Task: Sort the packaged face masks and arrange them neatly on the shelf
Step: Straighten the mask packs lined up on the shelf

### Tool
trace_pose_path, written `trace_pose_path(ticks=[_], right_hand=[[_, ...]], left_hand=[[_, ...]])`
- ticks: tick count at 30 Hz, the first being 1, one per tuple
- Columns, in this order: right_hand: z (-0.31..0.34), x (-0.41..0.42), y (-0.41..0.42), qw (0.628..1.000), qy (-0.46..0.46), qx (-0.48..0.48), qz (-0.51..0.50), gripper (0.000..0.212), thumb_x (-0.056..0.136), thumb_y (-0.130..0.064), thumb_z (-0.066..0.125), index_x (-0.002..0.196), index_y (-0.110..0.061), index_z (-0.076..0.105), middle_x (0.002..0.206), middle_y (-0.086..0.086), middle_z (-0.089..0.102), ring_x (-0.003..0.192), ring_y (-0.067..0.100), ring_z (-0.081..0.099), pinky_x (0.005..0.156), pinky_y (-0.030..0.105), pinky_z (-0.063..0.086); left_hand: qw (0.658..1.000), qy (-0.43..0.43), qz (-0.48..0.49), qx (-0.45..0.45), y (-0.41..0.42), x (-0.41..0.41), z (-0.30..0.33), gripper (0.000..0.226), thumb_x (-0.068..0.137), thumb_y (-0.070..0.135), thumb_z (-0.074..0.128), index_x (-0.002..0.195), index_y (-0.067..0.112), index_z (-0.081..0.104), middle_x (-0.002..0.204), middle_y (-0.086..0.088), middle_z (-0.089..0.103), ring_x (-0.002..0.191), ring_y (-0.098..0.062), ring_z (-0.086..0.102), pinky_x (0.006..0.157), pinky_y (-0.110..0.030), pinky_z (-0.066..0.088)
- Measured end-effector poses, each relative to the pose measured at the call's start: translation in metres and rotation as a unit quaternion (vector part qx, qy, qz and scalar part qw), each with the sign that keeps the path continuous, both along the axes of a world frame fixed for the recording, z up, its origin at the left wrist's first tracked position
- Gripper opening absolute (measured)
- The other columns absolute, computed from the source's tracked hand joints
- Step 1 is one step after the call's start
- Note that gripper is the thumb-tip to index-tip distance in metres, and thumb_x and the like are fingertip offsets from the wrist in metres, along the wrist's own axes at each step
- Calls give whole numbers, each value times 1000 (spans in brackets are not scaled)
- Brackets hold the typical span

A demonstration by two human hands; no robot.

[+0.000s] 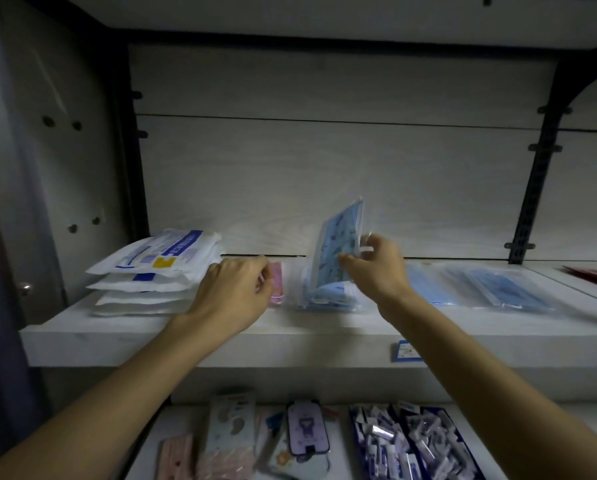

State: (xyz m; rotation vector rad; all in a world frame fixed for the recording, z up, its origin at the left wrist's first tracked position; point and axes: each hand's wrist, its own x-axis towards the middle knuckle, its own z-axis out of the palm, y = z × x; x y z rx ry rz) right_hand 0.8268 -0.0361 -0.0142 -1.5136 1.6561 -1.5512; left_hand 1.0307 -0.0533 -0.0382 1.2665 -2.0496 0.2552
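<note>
On the white shelf (220, 336) my right hand (376, 268) pinches a printed light-blue mask packet (340, 244) and holds it upright, tilted, above a small pile of similar blue packets (328, 297). My left hand (234, 289) rests curled beside a pink mask packet (277, 284), its fingertips at the packet's edge. A stack of white mask packages (151, 271) with blue labels lies at the shelf's left. Plain blue masks in clear bags (484, 285) lie flat to the right.
A red packet (594, 273) shows at the far right edge. A blue price tag (406, 351) sticks to the shelf front. The lower shelf holds phone cases (307, 429) and a blue tray of small sachets (407, 441). Black brackets (532, 188) flank the back panel.
</note>
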Motion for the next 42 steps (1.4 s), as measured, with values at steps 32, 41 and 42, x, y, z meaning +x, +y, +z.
trace_pose_path(ticks=[32, 41, 42], right_hand=[[-29, -17, 23, 892, 424, -37, -151, 36, 95, -35, 55, 128, -21, 50, 113, 5, 64, 106, 25, 56, 93, 40, 45], [-16, -82, 76, 860, 485, -38, -155, 33, 97, -35, 52, 126, -20, 54, 112, 1, 66, 107, 23, 58, 90, 37, 46], [-16, -94, 85, 856, 489, -32, -162, 33, 97, -35, 52, 126, -20, 55, 112, 0, 67, 107, 22, 58, 89, 37, 46]], left_hand=[[994, -41, -99, 4, 3, -28, -15, 13, 91, 29, 53, 93, 20, 62, 93, -1, 65, 90, -21, 57, 78, -33, 46], [983, -45, -174, -22, 27, -101, 2, 10, 92, 26, 50, 91, 24, 59, 93, 6, 65, 90, -18, 54, 82, -30, 39], [981, -48, -185, -21, 30, -114, 2, 10, 93, 27, 50, 92, 24, 59, 93, 7, 64, 90, -17, 54, 83, -30, 39]])
